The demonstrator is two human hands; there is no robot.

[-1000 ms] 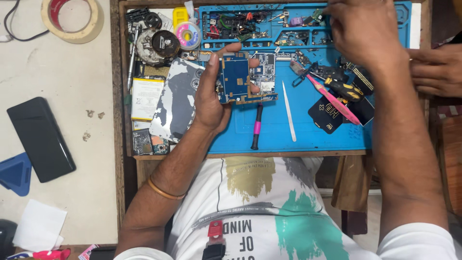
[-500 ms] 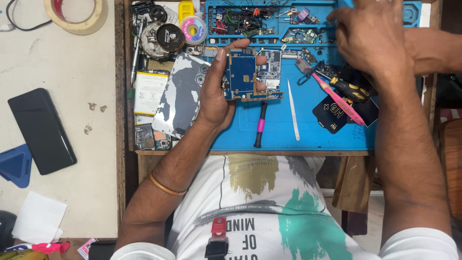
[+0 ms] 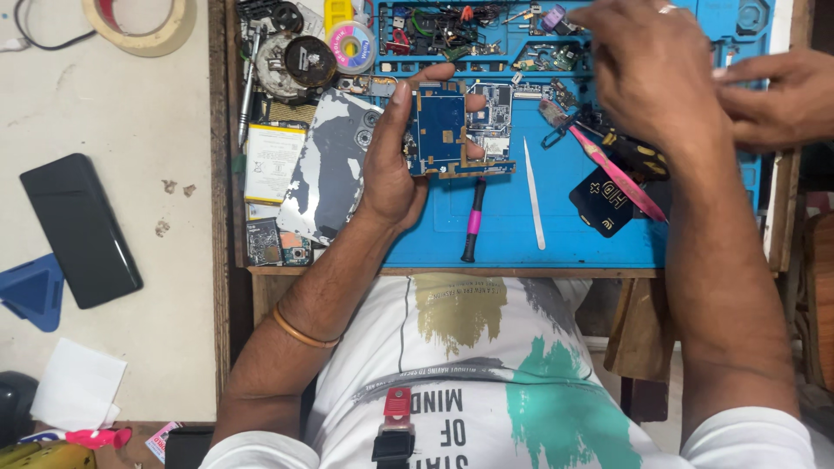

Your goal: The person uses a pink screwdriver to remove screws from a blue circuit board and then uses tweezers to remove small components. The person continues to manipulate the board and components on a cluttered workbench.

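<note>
Board [image 3: 440,128] blue, in left grip [image 3: 393,165] | yellow-white label pack [image 3: 274,162] left | right grip [image 3: 651,74] over tray

Matt blue rubbery mat [image 3: 556,234] (glossy black phone [image 3: 80,230] beside), wooden edge [image 3: 452,272].

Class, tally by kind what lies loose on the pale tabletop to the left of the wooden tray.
Black phone: 1
Tape roll: 1
Blue triangular piece: 1
White paper: 1
Total: 4
</note>
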